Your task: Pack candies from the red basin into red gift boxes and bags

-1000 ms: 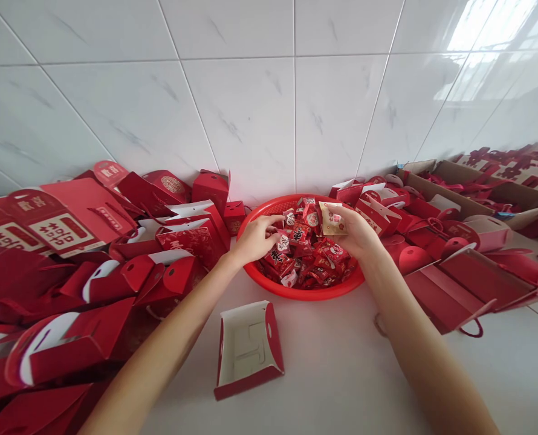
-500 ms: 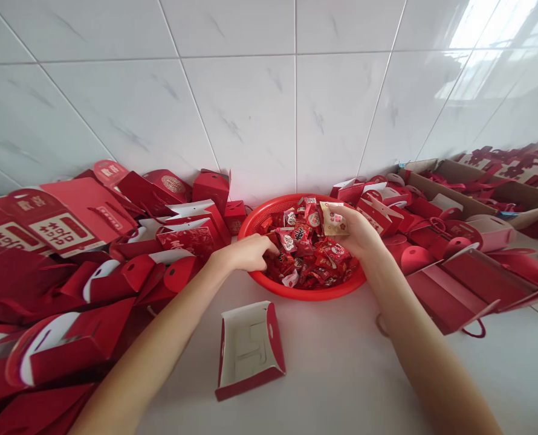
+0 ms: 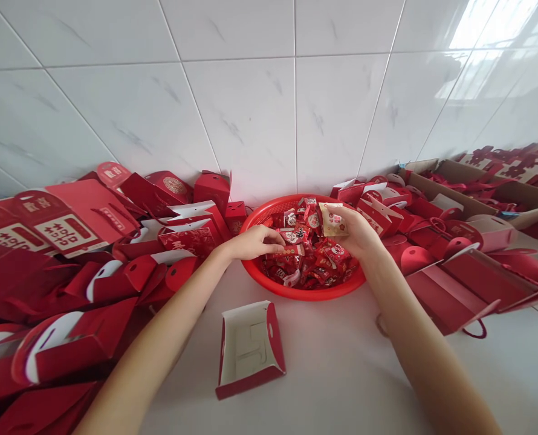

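Observation:
A red plastic basket [image 3: 312, 294] holds a heap of red-wrapped candies [image 3: 327, 257]. My left hand [image 3: 256, 241] is over the basket's left side, its thumb and fingers closed on the end of a red candy packet [image 3: 287, 251]. At the back right of the heap, my right hand [image 3: 355, 229] pinches a cream-coloured packet [image 3: 333, 220] with red print; some of its fingertips are hidden. In front of the basket lies an open red carton [image 3: 251, 347], its pale inside facing up with nothing in it.
Red gift boxes [image 3: 83, 338] crowd the left side of the white table [image 3: 332, 362]. More red boxes [image 3: 473, 290] stand on the right, with a brown cardboard box [image 3: 477, 190] of red items behind them. A tiled wall [image 3: 251, 121] closes off the back.
My left hand has risen a little out of the candies, and a red packet now shows at its fingertips. My right hand stays almost still with the cream packet.

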The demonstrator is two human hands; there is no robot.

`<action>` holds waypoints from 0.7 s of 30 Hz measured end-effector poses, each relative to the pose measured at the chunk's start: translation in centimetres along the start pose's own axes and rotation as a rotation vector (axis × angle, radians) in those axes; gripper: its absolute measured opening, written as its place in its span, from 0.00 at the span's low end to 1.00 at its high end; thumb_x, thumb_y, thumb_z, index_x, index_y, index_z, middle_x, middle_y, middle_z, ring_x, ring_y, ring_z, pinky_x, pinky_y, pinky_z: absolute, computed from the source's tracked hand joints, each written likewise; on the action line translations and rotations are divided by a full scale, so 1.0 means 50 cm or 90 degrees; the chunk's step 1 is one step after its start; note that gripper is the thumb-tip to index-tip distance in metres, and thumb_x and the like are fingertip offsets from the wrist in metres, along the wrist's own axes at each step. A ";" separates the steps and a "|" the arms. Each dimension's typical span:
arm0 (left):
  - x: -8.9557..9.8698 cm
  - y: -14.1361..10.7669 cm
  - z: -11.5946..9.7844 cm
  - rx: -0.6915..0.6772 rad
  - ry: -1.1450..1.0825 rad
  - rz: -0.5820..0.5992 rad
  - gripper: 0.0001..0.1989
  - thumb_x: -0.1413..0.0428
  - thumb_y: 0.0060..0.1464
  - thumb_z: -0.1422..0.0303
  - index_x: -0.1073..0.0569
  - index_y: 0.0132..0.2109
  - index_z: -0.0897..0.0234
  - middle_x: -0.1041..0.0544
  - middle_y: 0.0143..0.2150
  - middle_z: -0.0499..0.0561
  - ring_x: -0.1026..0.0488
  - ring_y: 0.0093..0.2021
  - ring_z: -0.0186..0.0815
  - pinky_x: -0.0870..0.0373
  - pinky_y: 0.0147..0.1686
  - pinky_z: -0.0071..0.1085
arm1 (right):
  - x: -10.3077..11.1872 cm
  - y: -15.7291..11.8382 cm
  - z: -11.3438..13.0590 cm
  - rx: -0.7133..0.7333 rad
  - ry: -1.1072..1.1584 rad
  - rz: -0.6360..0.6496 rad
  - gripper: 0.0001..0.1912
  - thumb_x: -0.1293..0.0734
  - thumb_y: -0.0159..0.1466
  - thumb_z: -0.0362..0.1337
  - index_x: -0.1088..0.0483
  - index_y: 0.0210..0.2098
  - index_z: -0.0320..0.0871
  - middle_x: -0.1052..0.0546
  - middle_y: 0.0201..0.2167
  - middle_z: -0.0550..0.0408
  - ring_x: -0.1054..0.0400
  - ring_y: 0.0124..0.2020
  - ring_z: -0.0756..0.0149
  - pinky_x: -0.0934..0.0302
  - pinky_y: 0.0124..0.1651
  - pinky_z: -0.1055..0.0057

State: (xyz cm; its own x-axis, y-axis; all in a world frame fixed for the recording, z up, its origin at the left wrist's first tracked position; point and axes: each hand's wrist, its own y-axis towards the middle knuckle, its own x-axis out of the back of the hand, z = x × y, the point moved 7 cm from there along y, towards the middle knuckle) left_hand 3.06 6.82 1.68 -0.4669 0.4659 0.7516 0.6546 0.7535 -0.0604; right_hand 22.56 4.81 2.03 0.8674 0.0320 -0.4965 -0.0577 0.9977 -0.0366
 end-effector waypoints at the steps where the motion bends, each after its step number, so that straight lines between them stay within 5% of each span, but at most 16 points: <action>1: 0.001 0.001 0.002 -0.002 -0.014 -0.012 0.19 0.38 0.51 0.52 0.18 0.41 0.63 0.16 0.42 0.53 0.22 0.42 0.42 0.28 0.42 0.32 | 0.000 0.000 0.000 0.000 0.000 0.002 0.07 0.24 0.51 0.37 0.22 0.30 0.44 0.19 0.29 0.58 0.28 0.30 0.67 0.35 0.32 0.72; 6: 0.002 0.003 0.010 -0.007 -0.080 -0.061 0.22 0.39 0.52 0.51 0.19 0.45 0.63 0.17 0.45 0.55 0.23 0.44 0.43 0.27 0.44 0.35 | 0.001 0.003 -0.001 0.004 -0.006 0.011 0.08 0.24 0.51 0.37 0.22 0.30 0.44 0.19 0.29 0.59 0.28 0.30 0.67 0.36 0.32 0.73; 12: 0.009 0.002 0.002 -0.017 -0.164 -0.113 0.23 0.38 0.52 0.52 0.22 0.48 0.65 0.23 0.33 0.49 0.26 0.35 0.36 0.28 0.39 0.33 | 0.001 0.003 -0.001 0.005 -0.001 0.013 0.08 0.23 0.51 0.37 0.22 0.30 0.43 0.20 0.29 0.58 0.29 0.30 0.68 0.35 0.32 0.73; 21: 0.023 -0.004 0.003 -0.006 -0.331 -0.260 0.27 0.32 0.44 0.53 0.21 0.48 0.65 0.21 0.44 0.53 0.24 0.42 0.39 0.26 0.46 0.37 | -0.005 -0.005 0.002 0.007 -0.028 0.028 0.13 0.21 0.47 0.38 0.22 0.31 0.43 0.19 0.31 0.56 0.27 0.31 0.66 0.34 0.33 0.72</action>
State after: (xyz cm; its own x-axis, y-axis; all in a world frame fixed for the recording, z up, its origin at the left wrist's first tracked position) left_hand 2.30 7.24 2.47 -0.9032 0.3087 0.2980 0.3683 0.9142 0.1692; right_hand 22.38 4.57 2.24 0.8854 0.0779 -0.4583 -0.0906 0.9959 -0.0057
